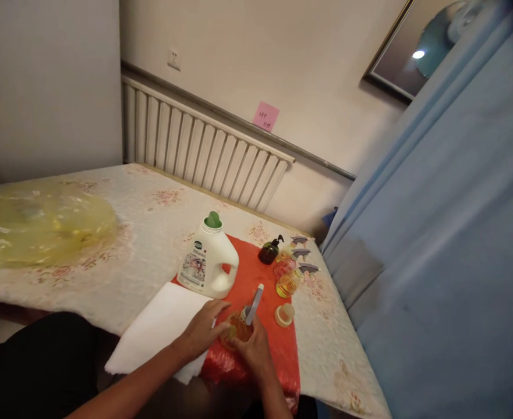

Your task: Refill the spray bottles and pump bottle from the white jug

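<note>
A clear spray bottle (pixel 235 330) with amber liquid and a grey trigger head stands over the red plastic sheet (pixel 278 352) at the near edge. My right hand (pixel 257 351) grips its right side, thumb across the front. On the other side, my left hand (pixel 201 330) curves its thumb and fingers round the bottle; some fingertips are hidden. Behind my left hand stands a large white detergent jug (pixel 210 262) with a green inner spout and no cap on. A round cream-coloured cap (pixel 285 315) lies right of the spray bottle.
A white cloth (pixel 158 329) lies left of the red sheet. Several spray bottles (pixel 286 284) and a dark pump bottle (pixel 268 252) stand at the back right. A yellow plastic bag (pixel 46 227) covers the left side. A blue curtain (pixel 439 233) hangs on the right.
</note>
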Tool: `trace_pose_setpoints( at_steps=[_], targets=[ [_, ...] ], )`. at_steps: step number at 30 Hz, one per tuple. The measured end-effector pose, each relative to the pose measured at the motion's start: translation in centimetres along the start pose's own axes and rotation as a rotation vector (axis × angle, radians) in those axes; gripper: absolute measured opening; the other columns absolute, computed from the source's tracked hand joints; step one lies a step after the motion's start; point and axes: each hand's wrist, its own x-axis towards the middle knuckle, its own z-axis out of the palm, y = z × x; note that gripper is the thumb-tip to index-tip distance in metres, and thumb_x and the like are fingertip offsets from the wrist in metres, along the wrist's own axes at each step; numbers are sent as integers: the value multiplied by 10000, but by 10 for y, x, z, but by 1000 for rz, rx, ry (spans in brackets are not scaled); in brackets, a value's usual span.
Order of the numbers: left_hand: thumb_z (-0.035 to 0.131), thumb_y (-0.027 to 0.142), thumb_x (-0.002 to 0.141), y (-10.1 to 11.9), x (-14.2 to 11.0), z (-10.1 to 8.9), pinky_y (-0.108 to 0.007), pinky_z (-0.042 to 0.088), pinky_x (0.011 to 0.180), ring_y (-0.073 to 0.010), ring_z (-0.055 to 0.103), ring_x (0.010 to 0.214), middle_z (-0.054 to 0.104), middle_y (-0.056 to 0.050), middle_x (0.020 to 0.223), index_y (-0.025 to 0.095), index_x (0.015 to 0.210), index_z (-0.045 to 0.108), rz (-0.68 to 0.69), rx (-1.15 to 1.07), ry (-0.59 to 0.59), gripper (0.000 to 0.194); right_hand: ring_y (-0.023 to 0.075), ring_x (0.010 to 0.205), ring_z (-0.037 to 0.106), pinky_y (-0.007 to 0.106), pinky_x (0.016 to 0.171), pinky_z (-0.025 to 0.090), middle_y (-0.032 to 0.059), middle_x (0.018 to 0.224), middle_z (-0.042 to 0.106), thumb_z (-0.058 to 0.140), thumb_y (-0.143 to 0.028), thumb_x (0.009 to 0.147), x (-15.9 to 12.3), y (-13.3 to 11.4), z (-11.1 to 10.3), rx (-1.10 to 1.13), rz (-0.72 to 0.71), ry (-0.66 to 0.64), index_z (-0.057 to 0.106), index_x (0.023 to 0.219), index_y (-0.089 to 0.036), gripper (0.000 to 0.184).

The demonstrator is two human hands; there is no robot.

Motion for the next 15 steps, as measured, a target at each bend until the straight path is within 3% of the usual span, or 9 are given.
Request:
trace_pose_setpoints(
  at_steps=[2, 4, 8, 11, 15],
  targets=[
    [626, 283, 777, 14, 5, 6, -454, 394, 1104, -294, 541, 1245, 617, -122, 1331, 185, 1280, 596, -4, -66, -41, 514, 260, 993, 705, 352, 893, 558, 57, 1063, 746, 742, -140, 664, -1, -3, -1, 11, -38, -27, 665, 1103, -206, 451],
    [616, 269, 767, 27, 11, 10, -438, 381, 1112, -287, 534, 1248, 620, -113, 1328, 179, 1301, 583, 19, -109, -83, 543, 251, 1010, 701, 344, 899, 552, 53, 1098, 739, 750, -154, 686, -1, -3, -2, 25, -65, -68, 642, 1171, -213, 501],
    [511, 212, 786, 46, 25, 19, -363, 444, 979, -234, 590, 1051, 687, -53, 1084, 193, 1111, 652, 100, -123, -126, 355, 253, 1037, 693, 345, 914, 542, 60, 1134, 731, 776, -187, 694, 2, 2, -4, 21, -87, -91, 628, 1209, -212, 536],
    [504, 169, 716, 52, 33, 26, -332, 464, 831, -206, 582, 870, 636, -21, 889, 185, 907, 627, 37, -87, -91, 227, 266, 1051, 691, 357, 917, 545, 77, 1132, 735, 789, -225, 699, 2, 7, -4, 22, -77, -71, 649, 1169, -200, 492],
    [628, 186, 617, 51, 37, 31, -333, 457, 792, -209, 548, 839, 589, -3, 864, 195, 827, 551, -40, -54, 26, 224, 268, 990, 714, 355, 874, 564, 76, 1072, 760, 779, -262, 725, 3, 8, -3, 61, -49, -126, 705, 1006, -195, 298]
  ],
)
